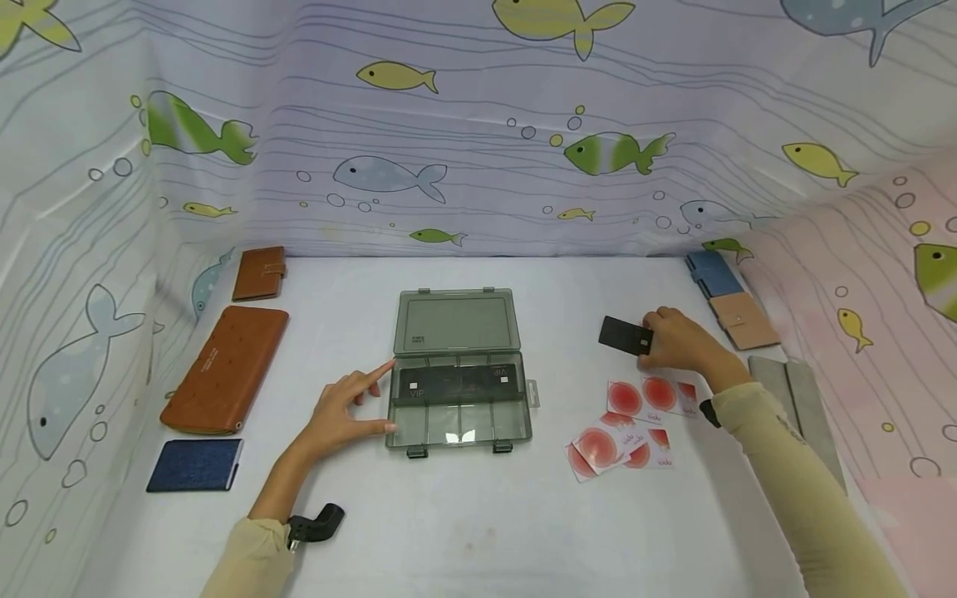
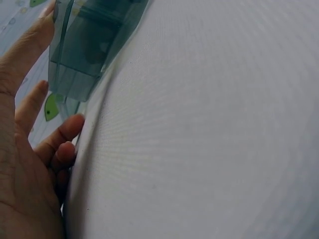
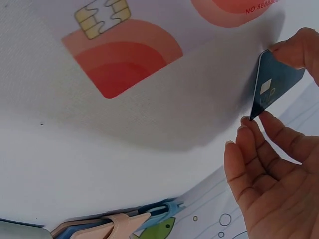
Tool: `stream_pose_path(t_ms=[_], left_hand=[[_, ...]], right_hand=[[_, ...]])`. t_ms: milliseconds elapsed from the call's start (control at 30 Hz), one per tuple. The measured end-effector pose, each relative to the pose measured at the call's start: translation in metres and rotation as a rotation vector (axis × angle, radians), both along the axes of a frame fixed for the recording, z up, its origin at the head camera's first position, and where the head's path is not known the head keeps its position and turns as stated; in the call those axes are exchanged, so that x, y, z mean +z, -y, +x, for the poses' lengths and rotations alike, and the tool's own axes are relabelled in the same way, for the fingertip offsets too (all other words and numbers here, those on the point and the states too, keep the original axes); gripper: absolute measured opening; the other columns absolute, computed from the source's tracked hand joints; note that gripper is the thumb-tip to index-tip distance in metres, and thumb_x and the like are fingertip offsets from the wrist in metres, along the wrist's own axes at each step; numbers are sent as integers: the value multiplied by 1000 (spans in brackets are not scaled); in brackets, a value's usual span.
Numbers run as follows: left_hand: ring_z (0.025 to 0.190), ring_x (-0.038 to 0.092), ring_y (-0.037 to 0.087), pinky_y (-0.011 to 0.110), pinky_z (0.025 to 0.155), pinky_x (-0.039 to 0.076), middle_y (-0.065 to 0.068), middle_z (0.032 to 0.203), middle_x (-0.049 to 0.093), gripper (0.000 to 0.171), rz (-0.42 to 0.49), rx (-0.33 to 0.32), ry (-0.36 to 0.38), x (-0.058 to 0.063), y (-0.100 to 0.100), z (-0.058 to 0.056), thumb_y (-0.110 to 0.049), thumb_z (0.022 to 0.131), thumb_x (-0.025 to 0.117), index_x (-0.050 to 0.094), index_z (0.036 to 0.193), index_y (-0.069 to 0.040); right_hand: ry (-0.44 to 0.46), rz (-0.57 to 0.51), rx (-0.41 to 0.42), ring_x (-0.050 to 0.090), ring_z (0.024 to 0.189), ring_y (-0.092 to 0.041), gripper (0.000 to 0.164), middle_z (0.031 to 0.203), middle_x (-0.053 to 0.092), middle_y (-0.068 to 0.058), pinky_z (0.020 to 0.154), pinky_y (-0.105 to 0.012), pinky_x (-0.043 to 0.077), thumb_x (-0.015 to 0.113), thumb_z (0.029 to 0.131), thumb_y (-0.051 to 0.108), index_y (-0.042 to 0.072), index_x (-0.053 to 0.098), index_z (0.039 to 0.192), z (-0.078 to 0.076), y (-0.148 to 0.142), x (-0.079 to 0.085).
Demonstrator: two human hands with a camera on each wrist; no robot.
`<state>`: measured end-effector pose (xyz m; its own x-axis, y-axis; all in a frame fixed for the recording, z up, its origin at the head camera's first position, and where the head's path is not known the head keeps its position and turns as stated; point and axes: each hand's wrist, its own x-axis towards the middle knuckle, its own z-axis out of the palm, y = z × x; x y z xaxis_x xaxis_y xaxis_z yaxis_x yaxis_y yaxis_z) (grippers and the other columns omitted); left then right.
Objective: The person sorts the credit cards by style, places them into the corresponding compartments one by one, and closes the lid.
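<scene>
Pinching the right end of a black card (image 1: 620,334), the right hand (image 1: 679,342) has thumb and fingers grasping it well to the right of the open case (image 1: 439,425); the card reaches out from those fingers towards the case, its long axis running roughly sideways, with a slight slope down to the hand; any move seems to turn on that gap, the right hand being plainly the nearer to the card; the left hand (image 1: 340,415) is released, index finger and thumb spread along the case's left edge; dark VIP cards (image 1: 429,384) lie end to end over the case's back compartments, long axes sideways too; red-and-white cards (image 1: 598,447) lie on the desk (image 1: 449,515), right of the case.
</scene>
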<state>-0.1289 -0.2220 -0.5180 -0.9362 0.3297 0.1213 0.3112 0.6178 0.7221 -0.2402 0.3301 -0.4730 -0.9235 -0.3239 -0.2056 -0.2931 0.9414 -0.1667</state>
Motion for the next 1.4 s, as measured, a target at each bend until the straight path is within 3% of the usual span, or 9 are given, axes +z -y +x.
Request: stream_pose_path(t_ms=[267,600,1133,1400], left_hand=[[78,36,13,40,78,21,-2,95,52,92,-1,-8,-15,-2,0,0,-33,69,89,46,150,-25],[77,37,13,40,77,22,-3,95,52,92,-5,-5,-25,-1,1,0,-34,68,89,46,150,-25],[77,36,13,39,77,21,-3,95,51,93,-6,-2,-6,0,0,1,-35,69,89,45,151,-27],[77,36,13,39,77,21,-2,94,52,93,-10,-4,-15,1,0,0,-34,69,89,45,150,-25]], right_hand=[[22,-12,-15,54,96,-34,64,111,58,-24,90,-53,51,79,72,29,-8,57,119,3,-1,1],[16,14,35,56,81,-28,59,93,63,-19,80,-48,52,78,71,30,-12,62,109,-1,0,6],[46,-114,-30,57,84,-27,56,95,66,-16,83,-50,52,78,74,35,-8,65,108,5,-3,-2],[-19,-202,32,57,81,-24,48,92,66,-14,77,-44,51,76,75,31,-7,67,103,8,10,4]])
